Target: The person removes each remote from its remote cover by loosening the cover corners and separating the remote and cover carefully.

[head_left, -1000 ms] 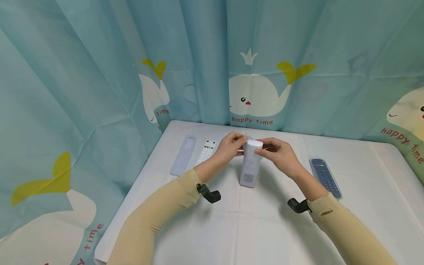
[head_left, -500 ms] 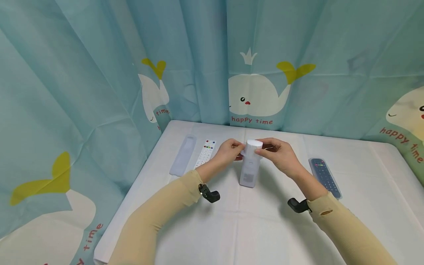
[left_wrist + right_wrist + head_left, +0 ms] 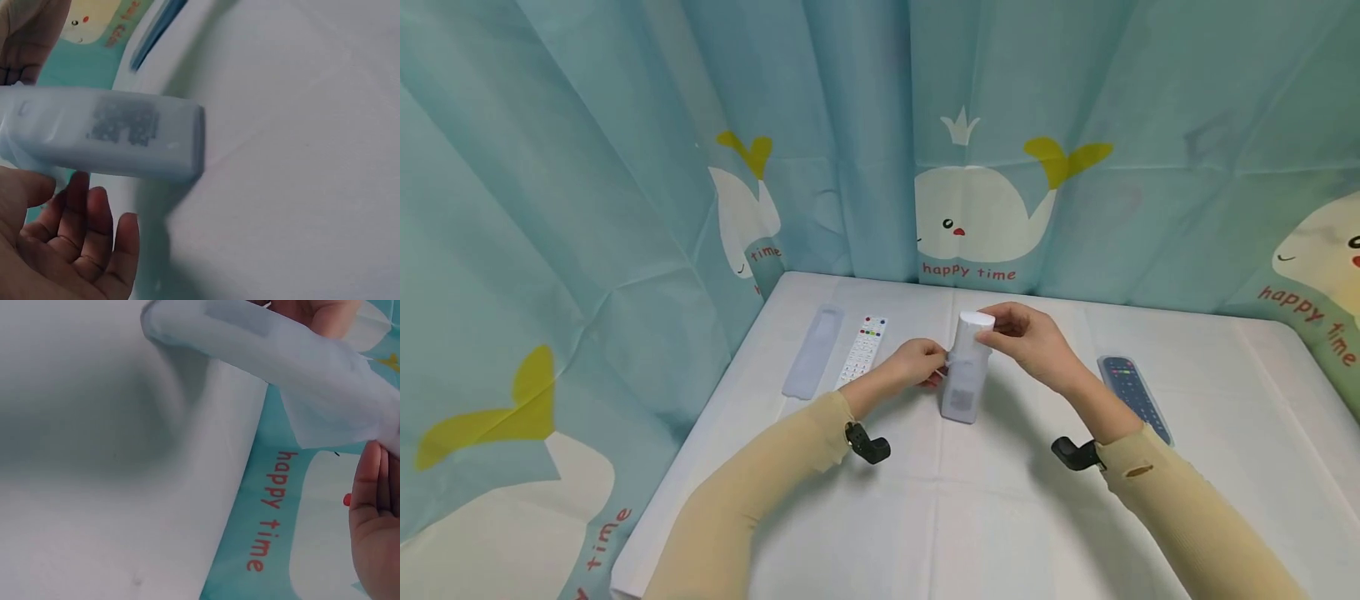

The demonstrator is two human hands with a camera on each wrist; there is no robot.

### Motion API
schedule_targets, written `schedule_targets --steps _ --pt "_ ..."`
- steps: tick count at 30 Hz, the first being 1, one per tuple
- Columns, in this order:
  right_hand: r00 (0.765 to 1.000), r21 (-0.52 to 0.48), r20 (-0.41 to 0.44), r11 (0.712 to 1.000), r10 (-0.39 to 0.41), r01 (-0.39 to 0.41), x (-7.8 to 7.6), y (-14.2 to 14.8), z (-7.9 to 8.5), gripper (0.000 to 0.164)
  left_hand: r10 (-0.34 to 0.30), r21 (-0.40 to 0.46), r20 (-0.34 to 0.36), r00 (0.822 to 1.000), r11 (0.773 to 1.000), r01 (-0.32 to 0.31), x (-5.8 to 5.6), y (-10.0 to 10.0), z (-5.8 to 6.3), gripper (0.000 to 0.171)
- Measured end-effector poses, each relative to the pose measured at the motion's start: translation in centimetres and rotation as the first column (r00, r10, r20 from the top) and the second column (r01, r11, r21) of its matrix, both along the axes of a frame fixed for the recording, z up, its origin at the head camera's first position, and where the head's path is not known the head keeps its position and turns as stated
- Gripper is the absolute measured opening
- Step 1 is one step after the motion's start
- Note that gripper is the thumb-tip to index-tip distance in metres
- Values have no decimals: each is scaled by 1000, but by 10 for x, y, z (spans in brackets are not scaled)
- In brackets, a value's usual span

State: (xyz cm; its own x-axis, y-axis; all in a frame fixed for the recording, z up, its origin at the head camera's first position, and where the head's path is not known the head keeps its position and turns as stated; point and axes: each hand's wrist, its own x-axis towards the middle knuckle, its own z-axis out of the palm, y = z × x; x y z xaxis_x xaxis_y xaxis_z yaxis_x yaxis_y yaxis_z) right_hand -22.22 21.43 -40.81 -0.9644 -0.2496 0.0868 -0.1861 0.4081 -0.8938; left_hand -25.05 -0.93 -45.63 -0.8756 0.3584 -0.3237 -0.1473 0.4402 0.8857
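In the head view a white remote control (image 3: 968,333) stands tilted over the table, its lower part inside a translucent protective cover (image 3: 966,385) and its upper end bare. A dark patch on its back shows through the cover (image 3: 119,134) in the left wrist view. My right hand (image 3: 1033,342) grips the bare upper end between thumb and fingers. Lower down on the left side, my left hand (image 3: 917,364) pinches the cover's edge between thumb and index finger, the other fingers loosely bent. The remote's button side faces away.
To the left on the white table (image 3: 880,533) lie another translucent cover (image 3: 814,352) and a white remote with coloured buttons (image 3: 862,350), partly behind the left arm. A dark blue remote (image 3: 1133,396) in a clear cover lies to the right. Whale-print curtains (image 3: 985,208) hang behind.
My left hand has moved down and slightly left with the cover's edge, which now sits lower and bares more of the remote. The right hand keeps its hold near the top.
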Motion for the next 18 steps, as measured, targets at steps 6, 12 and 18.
schedule_targets --steps 6,12,18 --pt "999 107 -30 993 -44 47 -8 1 4 54 33 16 -133 991 999 -31 4 -6 2 28" --pt "993 182 -18 976 -114 116 -14 -1 8 51 31 -45 -412 911 998 -55 9 -9 8 26" --pt "987 206 8 966 -159 154 -15 -4 10 56 -28 -67 -592 805 998 -14 17 -6 7 22"
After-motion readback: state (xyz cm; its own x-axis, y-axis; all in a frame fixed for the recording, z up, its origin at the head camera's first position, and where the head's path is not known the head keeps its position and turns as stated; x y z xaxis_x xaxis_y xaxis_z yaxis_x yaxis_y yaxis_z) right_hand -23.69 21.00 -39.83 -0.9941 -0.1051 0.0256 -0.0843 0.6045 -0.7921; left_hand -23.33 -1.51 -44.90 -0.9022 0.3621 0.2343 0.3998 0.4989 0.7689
